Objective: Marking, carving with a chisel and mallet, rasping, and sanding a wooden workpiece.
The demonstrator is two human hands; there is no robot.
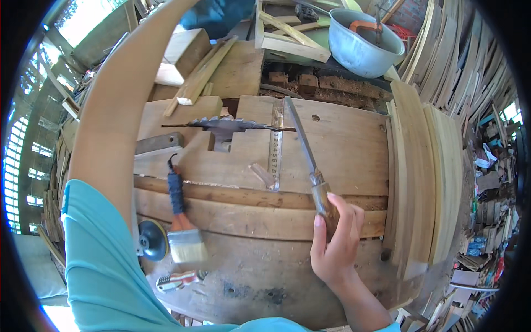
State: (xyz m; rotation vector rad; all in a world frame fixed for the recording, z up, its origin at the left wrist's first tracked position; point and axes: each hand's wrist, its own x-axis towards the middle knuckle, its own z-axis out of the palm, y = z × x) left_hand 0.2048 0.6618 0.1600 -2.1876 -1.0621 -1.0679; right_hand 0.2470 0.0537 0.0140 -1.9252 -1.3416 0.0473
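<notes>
My right hand (338,238) is closed round the wooden handle of a chisel (302,135), a long narrow steel blade with a metal collar. Its tip points away from me over the wooden bench top (348,149), to the right of an inlaid ruler (275,149). My left arm (113,105) reaches up past the top edge, and its hand is out of sight. Left of the chisel, a toothed circular saw blade (227,125) stands up through a slot in the bench. A small wood offcut (262,175) lies by the ruler.
Nearer me lie a paintbrush (187,243), a round black pad (151,240) and a red-and-grey handled tool (180,280). A metal bar (158,145) sits left. Boards (417,171) stand along the right. A metal basin (362,50) holding an orange clamp and wooden blocks (185,55) are farther back.
</notes>
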